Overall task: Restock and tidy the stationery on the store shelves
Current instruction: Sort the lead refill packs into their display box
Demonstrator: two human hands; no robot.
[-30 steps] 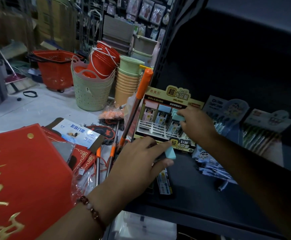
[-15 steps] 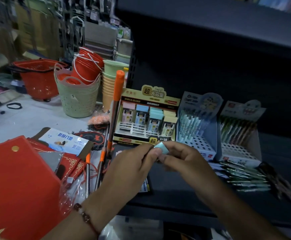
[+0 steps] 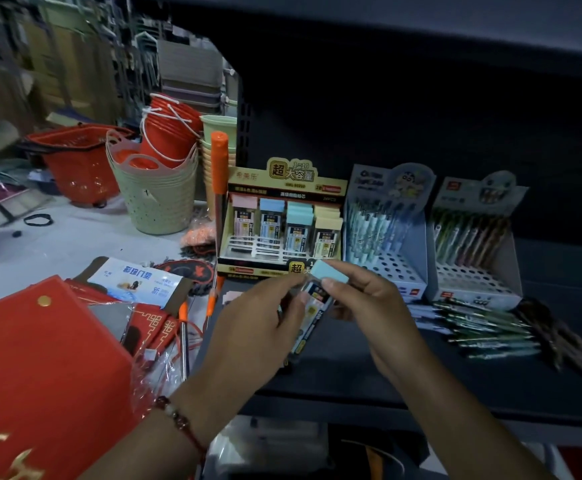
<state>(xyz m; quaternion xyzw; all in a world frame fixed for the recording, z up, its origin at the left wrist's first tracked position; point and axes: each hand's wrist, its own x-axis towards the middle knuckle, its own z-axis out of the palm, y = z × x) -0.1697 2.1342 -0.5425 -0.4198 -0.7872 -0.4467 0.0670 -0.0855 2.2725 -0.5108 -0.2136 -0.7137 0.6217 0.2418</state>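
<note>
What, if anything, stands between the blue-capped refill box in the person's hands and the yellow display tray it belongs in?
Nothing visible does. Both the left hand and right hand hold the refill box just in front of the display tray, with only open air and bare shelf between.

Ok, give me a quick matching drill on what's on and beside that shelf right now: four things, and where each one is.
Things:
1. teal-capped lead case
2. yellow display box
3. loose pens
4. orange-handled pole

Places:
A. lying flat on the shelf, in front of the pen displays
B. held between both hands
C. upright, just left of the yellow box
D. standing on the shelf's left end

Pairs: 1-B, 2-D, 3-A, 4-C
</note>
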